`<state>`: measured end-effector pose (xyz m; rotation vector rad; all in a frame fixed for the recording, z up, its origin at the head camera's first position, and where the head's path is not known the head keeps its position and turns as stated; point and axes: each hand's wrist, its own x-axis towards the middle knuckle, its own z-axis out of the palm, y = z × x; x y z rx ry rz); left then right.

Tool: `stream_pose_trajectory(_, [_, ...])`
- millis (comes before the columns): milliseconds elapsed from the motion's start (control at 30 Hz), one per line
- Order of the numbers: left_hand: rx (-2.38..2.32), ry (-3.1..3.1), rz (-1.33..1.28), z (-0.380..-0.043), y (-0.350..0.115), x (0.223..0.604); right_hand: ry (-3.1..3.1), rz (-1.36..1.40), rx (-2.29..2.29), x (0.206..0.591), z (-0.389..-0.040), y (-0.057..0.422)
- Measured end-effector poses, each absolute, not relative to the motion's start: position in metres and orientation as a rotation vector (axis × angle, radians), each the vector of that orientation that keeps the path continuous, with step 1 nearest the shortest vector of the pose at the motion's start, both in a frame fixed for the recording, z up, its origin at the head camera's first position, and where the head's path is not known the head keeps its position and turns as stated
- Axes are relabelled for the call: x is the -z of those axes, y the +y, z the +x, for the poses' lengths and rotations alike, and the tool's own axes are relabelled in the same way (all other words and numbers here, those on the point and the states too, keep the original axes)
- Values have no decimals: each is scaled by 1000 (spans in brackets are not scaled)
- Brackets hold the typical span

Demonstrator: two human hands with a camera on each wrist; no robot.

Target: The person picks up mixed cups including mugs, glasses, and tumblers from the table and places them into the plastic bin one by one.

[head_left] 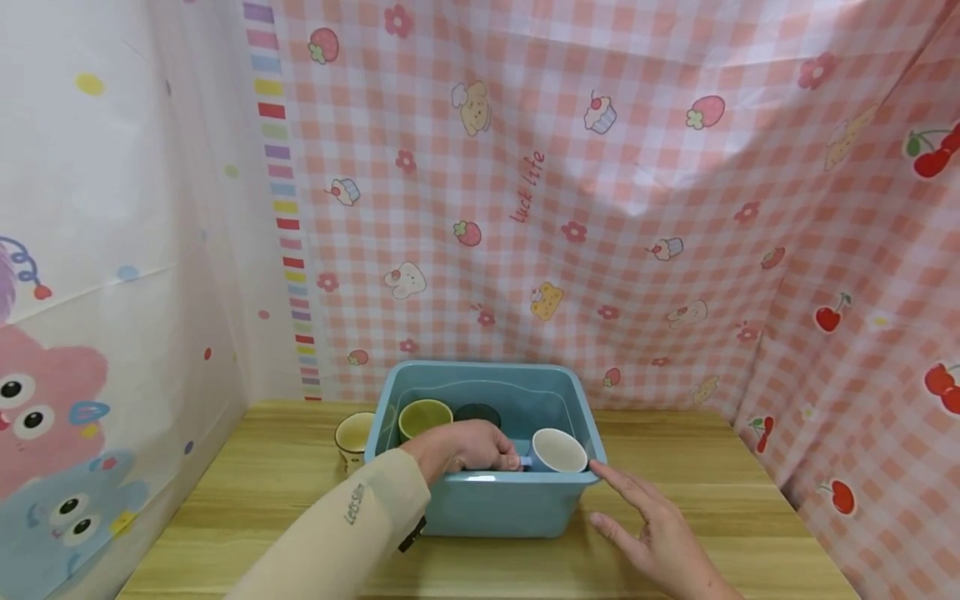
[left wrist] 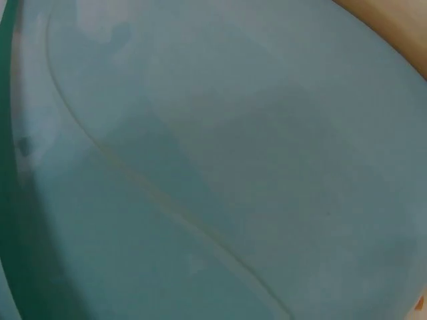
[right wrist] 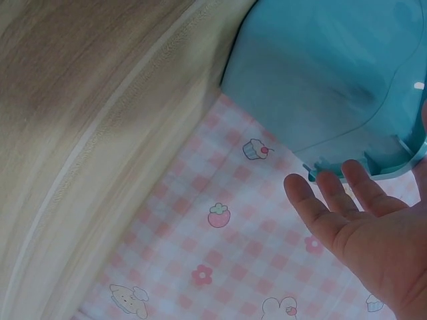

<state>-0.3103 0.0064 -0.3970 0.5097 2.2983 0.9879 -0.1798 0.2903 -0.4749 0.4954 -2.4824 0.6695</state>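
Note:
A blue plastic bin (head_left: 495, 508) stands on the table, several cups inside it. My left hand (head_left: 480, 446) reaches over the front rim and pinches the light blue handle of a mug (head_left: 558, 450) with a white inside, at the bin's right front corner. Behind that hand are a yellow-green cup (head_left: 426, 415) and a dark cup (head_left: 477, 414), partly hidden. My right hand (head_left: 656, 525), fingers spread, has its fingertips at the bin's right rim. In the right wrist view those fingers (right wrist: 313, 210) lie along the rim. Bin wall fills the left wrist view.
A cream cup (head_left: 356, 437) with a dark rim stands on the wooden table (head_left: 262, 483), just left of the bin. A pink checked curtain (head_left: 525, 208) hangs close behind the bin, and a white printed one (head_left: 112, 250) is at the left.

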Motion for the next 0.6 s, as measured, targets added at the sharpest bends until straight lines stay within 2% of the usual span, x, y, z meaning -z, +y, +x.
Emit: stream_pose_trajectory(600, [-556,2498,793,-310,12,395,-2440,555,-714,472,-179,289])
